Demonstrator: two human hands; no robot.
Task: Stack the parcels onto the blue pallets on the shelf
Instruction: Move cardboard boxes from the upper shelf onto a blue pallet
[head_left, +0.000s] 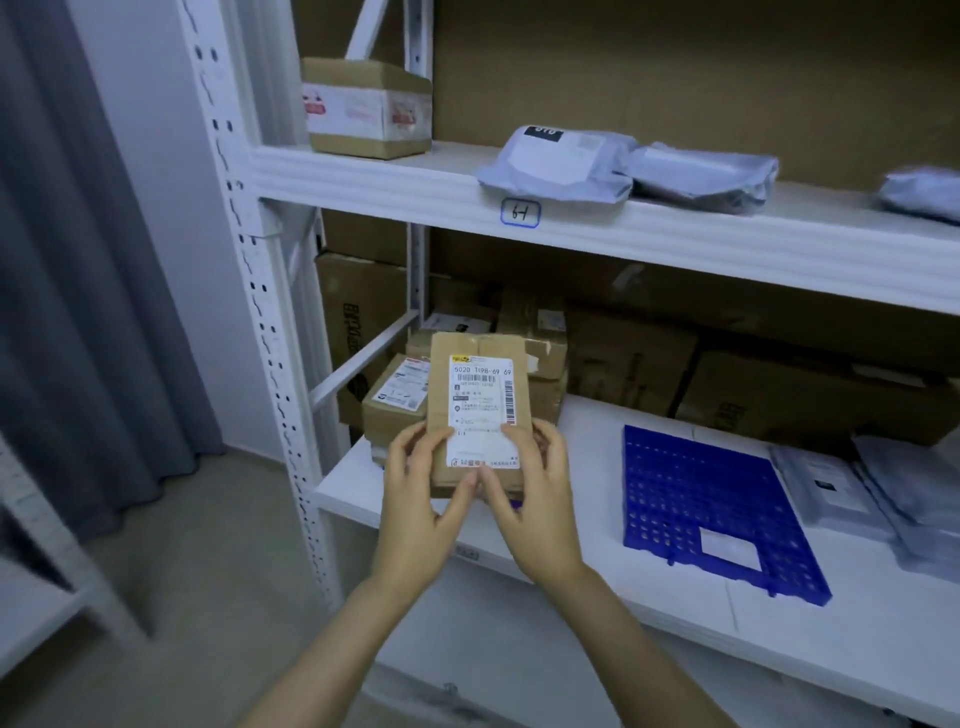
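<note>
A small brown cardboard parcel (480, 374) with a white shipping label is held in both hands over the left end of the lower shelf. My left hand (421, 499) grips its lower left edge and my right hand (535, 493) grips its lower right edge, thumbs on the label. Behind it sits a stack of brown parcels (395, 410); a sliver of blue shows under my right hand. A bare blue pallet (711, 499) with a white sticker lies flat on the shelf to the right, apart from the parcel.
Large cartons (810, 395) line the back of the lower shelf (597, 540). Grey mailer bags (852, 483) lie right of the pallet. The upper shelf (415, 192) holds a taped box (369, 109) and grey poly bags (561, 161). A white upright (260, 312) stands at left.
</note>
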